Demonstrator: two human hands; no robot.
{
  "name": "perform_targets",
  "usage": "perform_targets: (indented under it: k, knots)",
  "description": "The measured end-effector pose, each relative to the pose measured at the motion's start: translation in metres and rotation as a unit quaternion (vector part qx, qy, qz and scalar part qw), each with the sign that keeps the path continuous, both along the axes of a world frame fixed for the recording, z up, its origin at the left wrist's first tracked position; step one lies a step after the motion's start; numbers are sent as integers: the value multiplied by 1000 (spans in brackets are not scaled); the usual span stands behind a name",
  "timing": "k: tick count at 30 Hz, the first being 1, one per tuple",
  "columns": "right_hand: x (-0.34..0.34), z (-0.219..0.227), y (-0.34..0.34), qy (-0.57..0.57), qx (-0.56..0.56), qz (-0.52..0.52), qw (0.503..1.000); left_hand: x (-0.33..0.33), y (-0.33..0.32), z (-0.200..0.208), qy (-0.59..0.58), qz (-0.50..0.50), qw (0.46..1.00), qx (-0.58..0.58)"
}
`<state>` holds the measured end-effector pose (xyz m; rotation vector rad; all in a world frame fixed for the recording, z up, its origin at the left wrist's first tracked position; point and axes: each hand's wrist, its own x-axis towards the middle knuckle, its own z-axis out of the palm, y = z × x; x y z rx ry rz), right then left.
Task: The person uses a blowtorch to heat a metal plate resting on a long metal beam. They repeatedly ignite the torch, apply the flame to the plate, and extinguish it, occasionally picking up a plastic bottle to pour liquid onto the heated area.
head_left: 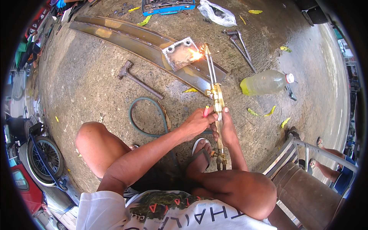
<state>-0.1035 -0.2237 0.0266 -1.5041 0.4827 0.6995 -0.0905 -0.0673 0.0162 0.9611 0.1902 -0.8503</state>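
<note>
A brass cutting torch (219,100) points away from me, an orange flame (196,55) burning at its tip. My right hand (229,132) is wrapped round the torch's handle from the right. Between the fingers of my left hand (198,122) is a small pink lighter (206,111) with a yellow end; these fingers also rest by the torch body. Beside the flame, a squarish metal plate (178,57) with rough edges and holes near its corners lies across two long steel channels (130,43) on the ground.
A hammer (140,79) and a green hose (132,119) lie left of the torch. To the right are a bottle of yellowish liquid (264,82) and long-handled wrenches (241,48). A blue toolbox (168,9) and plastic bag (217,13) lie beyond. A metal chair (299,153) stands right.
</note>
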Motion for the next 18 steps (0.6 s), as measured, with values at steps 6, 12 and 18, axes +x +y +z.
perform_targets:
  k: [6, 12, 18]
  knots:
    - [0, 4, 1, -3, 21, -1, 1000, -1, -3, 10, 11, 46, 999, -13]
    - [-1, 1, -1, 6, 8, -1, 1000, -1, -3, 2, 0, 28, 1000, 0]
    - [-2, -4, -2, 5, 11, 5, 1000, -1, 1, -1, 5, 1, 1000, 2]
